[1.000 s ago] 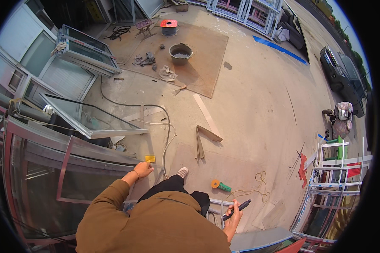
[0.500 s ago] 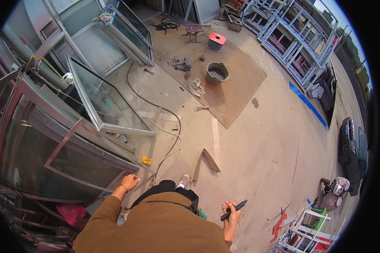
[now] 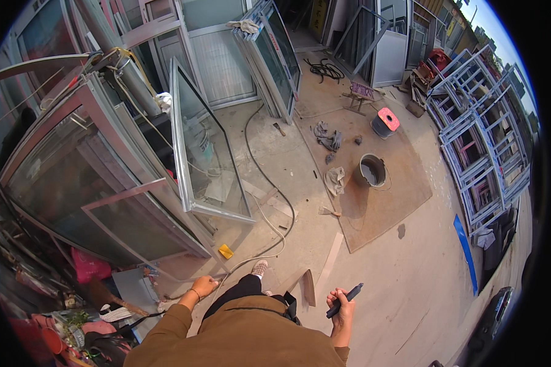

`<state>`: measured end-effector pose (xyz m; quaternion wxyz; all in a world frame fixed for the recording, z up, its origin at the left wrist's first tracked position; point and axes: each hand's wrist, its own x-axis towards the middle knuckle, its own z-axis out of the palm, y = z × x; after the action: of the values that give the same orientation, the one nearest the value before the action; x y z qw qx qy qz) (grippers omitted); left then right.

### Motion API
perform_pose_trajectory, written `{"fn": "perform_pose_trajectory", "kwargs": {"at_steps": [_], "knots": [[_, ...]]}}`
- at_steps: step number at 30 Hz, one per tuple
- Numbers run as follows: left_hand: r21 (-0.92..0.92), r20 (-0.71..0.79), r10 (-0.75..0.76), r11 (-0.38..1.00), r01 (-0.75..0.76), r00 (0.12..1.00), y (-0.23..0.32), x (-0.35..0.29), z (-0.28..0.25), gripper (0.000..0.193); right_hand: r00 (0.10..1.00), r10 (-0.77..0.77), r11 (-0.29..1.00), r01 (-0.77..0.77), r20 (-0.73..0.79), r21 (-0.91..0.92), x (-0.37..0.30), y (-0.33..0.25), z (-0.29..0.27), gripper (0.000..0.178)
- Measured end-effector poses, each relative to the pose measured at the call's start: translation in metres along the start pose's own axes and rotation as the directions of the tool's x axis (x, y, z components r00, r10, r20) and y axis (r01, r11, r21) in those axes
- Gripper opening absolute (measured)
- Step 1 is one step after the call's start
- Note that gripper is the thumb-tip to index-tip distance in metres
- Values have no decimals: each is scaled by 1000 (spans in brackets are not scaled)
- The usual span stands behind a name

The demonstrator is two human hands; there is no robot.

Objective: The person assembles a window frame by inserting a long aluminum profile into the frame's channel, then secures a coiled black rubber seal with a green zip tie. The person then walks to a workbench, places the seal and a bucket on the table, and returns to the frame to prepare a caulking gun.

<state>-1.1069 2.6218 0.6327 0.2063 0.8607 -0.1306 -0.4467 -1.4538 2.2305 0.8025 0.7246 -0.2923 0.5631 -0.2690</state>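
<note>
My right hand (image 3: pixel 341 306) is wrapped round a black pen-shaped tool (image 3: pixel 351 296), whose narrow tip points up and to the right. It is held at waist height, right of my body. On the other side, my left hand (image 3: pixel 203 286) hangs with curled fingers, and nothing shows in them. Nearest to that hand are the lower corner of a large glazed window frame (image 3: pixel 209 252) and a small yellow piece (image 3: pixel 226 251) on the ground. A bent brown strip (image 3: pixel 309 287) and a flat pale strip (image 3: pixel 331 262) lie on the ground between my hands.
Glass panes in metal frames (image 3: pixel 217 147) lean at the left, with a cable (image 3: pixel 292 214) looping over the ground. Ahead, a bucket (image 3: pixel 372 170), a reel with a red top (image 3: pixel 385 122) and a small stool (image 3: pixel 361 92) stand. Metal frames (image 3: pixel 483 134) are stacked at the right.
My view has turned left and moved, so the ground items sit further right. My left hand is now apart from the window frame's corner. The black tool stays in my right hand.
</note>
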Motion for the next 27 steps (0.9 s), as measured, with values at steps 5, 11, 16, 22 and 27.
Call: {"fn": "perform_pose_trajectory", "kwargs": {"at_steps": [5, 11, 16, 22, 27], "knots": [[-152, 41, 22, 988, -16, 999, 51, 39, -8, 40, 999, 43, 991, -39, 29, -130, 48, -29, 38, 24], [-76, -45, 109, 991, -113, 993, 142, 84, -21, 42, 996, 85, 992, -84, -2, -90, 112, -76, 56, 20], [18, -84, 150, 989, -149, 985, 236, 135, -18, 45, 997, 73, 995, -73, -4, -68, 201, -138, 63, 25], [-33, -52, 52, 998, -53, 997, 336, 204, 7, 42, 995, 87, 993, -83, 38, -81, 339, -249, 69, 29], [-227, -107, -69, 973, 43, 992, 372, 229, 28, 38, 990, 40, 991, -22, 133, -132, 431, -331, 69, 24]]}}
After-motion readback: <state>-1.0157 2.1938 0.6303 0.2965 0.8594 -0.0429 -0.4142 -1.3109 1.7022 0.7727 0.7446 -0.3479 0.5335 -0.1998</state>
